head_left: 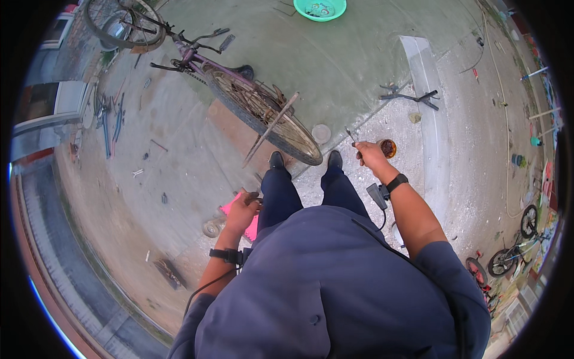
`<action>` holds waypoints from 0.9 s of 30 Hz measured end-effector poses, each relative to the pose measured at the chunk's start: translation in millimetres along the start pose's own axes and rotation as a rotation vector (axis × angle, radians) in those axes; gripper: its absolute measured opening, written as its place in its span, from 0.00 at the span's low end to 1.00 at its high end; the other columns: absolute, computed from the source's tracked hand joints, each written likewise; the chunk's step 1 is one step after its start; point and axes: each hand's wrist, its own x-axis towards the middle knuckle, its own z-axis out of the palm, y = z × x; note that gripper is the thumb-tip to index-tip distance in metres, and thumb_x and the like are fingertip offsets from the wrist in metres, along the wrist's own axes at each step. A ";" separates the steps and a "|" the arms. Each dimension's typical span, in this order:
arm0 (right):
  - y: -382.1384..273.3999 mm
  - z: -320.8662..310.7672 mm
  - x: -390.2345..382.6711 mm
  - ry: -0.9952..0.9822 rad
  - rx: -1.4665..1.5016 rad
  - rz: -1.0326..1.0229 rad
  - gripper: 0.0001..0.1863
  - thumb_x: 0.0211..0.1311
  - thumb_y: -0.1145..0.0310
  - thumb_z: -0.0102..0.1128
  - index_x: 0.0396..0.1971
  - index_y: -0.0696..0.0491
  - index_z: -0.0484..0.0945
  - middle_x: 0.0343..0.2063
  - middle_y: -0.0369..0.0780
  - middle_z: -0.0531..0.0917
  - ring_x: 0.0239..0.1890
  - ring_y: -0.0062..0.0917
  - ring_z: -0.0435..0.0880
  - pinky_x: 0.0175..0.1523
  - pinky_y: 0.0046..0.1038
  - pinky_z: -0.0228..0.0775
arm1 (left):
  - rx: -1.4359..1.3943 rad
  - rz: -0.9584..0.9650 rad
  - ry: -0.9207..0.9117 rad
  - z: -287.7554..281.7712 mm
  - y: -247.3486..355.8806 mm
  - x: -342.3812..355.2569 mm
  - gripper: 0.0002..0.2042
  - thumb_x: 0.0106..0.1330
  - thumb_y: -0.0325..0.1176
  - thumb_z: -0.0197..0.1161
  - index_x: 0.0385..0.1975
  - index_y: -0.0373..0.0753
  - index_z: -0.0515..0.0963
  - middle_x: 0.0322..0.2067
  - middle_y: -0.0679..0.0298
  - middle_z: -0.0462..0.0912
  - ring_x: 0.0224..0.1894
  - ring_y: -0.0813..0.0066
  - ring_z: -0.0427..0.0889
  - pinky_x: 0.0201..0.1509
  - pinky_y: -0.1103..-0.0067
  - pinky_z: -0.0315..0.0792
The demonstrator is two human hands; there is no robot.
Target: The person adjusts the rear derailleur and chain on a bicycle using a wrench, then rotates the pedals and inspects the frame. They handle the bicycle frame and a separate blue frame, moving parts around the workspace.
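Right now, your right hand's [372, 156] fingers pinch a slim grey metal tool [351, 134], jutting forward beyond their tips, right of a purple-framed bicycle [239, 113], near a round tin of dark-brown contents [392, 155]. Your left hand's [241, 213] fingers curl; whether they grip anything, I can't tell.
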 end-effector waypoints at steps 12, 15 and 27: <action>-35.8 27.9 46.5 -0.127 -0.228 0.002 0.20 0.69 0.64 0.57 0.53 0.63 0.76 0.26 0.38 0.79 0.21 0.19 0.74 0.27 0.24 0.68 | -0.192 -0.032 0.176 24.3 1.0 -6.1 0.17 0.72 0.33 0.52 0.55 0.28 0.72 0.45 0.53 0.83 0.42 0.67 0.85 0.44 0.76 0.78; -42.0 35.5 68.6 -0.099 -0.214 -0.021 0.19 0.67 0.65 0.59 0.53 0.62 0.76 0.26 0.38 0.80 0.20 0.18 0.75 0.26 0.24 0.68 | -0.383 0.031 0.299 16.0 5.2 12.4 0.20 0.75 0.41 0.50 0.55 0.29 0.72 0.44 0.54 0.83 0.41 0.68 0.85 0.42 0.77 0.77; -90.9 48.7 159.2 -0.288 -0.187 0.180 0.22 0.72 0.67 0.50 0.62 0.59 0.68 0.34 0.39 0.83 0.26 0.21 0.81 0.30 0.22 0.71 | -0.596 0.145 0.647 30.0 75.3 57.2 0.26 0.77 0.48 0.42 0.57 0.28 0.70 0.53 0.51 0.77 0.54 0.63 0.78 0.56 0.70 0.71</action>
